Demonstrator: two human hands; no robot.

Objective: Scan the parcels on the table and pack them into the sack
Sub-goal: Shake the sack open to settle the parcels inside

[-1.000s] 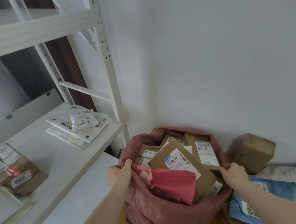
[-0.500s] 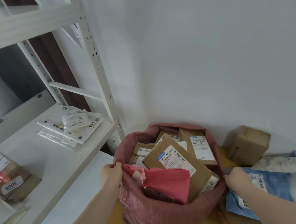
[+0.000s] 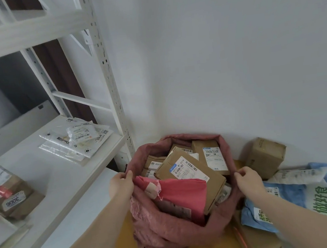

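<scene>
**Sack, red woven — rim held both sides**

My left hand (image 3: 122,184) and right hand (image 3: 247,179) pinch the sack (image 3: 168,227) rim, fingers curled on cloth. Since a second ago the right grip has climbed from low on the rim to its upper edge — mouth drawn taller. Between the grips: cardboard parcels (image 3: 187,170), heaped full. I judge packing nearly finished, closing next.
</scene>
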